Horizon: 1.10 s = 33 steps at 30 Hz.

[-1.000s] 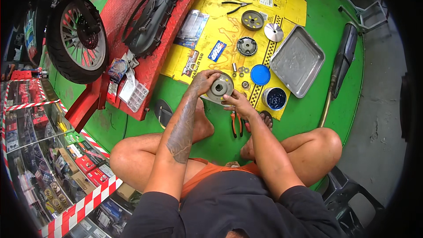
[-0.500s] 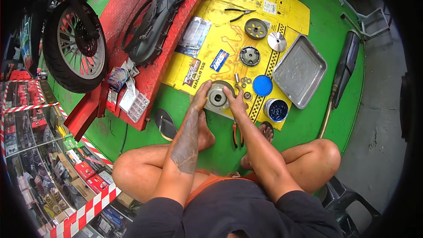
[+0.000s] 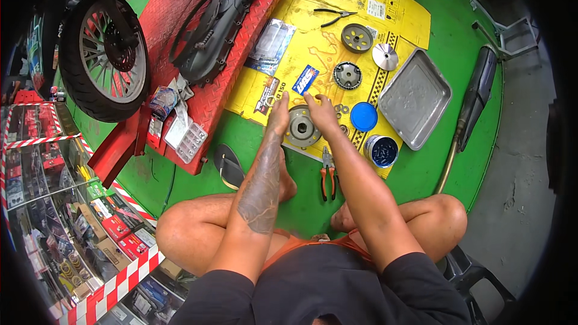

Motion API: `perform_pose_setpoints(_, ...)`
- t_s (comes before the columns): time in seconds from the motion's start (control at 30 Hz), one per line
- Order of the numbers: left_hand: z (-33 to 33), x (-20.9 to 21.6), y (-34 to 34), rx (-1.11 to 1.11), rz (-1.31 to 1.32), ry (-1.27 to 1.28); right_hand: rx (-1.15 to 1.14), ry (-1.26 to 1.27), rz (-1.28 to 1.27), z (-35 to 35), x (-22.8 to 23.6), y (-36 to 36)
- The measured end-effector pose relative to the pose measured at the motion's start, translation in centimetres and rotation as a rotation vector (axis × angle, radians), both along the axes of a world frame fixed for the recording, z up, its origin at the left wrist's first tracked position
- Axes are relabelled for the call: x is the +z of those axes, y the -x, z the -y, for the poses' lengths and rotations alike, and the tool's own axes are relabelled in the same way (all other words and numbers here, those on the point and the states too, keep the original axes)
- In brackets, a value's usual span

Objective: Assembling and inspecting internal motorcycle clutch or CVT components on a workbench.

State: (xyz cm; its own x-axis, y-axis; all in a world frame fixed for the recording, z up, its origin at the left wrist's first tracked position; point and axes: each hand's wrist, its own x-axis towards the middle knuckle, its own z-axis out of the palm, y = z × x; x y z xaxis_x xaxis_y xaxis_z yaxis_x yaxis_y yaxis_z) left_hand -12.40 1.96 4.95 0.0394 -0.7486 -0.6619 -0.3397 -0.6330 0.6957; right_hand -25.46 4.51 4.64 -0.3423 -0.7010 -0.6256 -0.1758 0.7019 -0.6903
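Observation:
A round metal drum-like part point(image 3: 302, 127) with a hole at its centre lies on the yellow cardboard point(image 3: 361, 21) between my hands. Along its left rim, my left hand point(image 3: 279, 115) is on edge with the fingers stretched. My right hand point(image 3: 323, 113) reaches over its far right side, thumb pointing away and apart from the bent fingers, which are partly hidden. Neither hand visibly grips it. Beyond are a toothed round metal part point(image 3: 347, 76), a slotted bell-shaped part point(image 3: 357, 38) and a shiny conical disc point(image 3: 385, 56). Small rings point(image 3: 342, 109) lie beside my right hand.
Right of the hands are a blue lid point(image 3: 363, 117), an open tub of blue grease point(image 3: 382, 151) and a metal tray point(image 3: 415, 99). Orange-handled pliers point(image 3: 328, 174) lie nearer me. A red ramp point(image 3: 241, 54) carries a black cover point(image 3: 211, 33). An exhaust point(image 3: 472, 96) lies far right.
Both hands have come off the drum's top face, where the thumbs rested, and shifted farther away along its sides. A small metal sleeve near my right hand is now out of sight. The view has shifted slightly.

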Motion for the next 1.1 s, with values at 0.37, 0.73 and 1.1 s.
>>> perform_pose_setpoints(0.37,1.2,-5.5,-1.1,-0.221,0.244,0.202,-0.079,-0.191,-0.127,0.6,-4.5,-0.8)
perform_pose_setpoints(0.73,0.2,-9.4,-1.4,-0.226,0.365,0.394,-0.218,0.076,-0.405,-1.4,-8.0,-2.2)
perform_pose_setpoints(1.1,0.6,-9.2,-1.1,-0.244,0.485,0.419,-0.285,0.113,-0.474,-1.2,-8.9,-2.4)
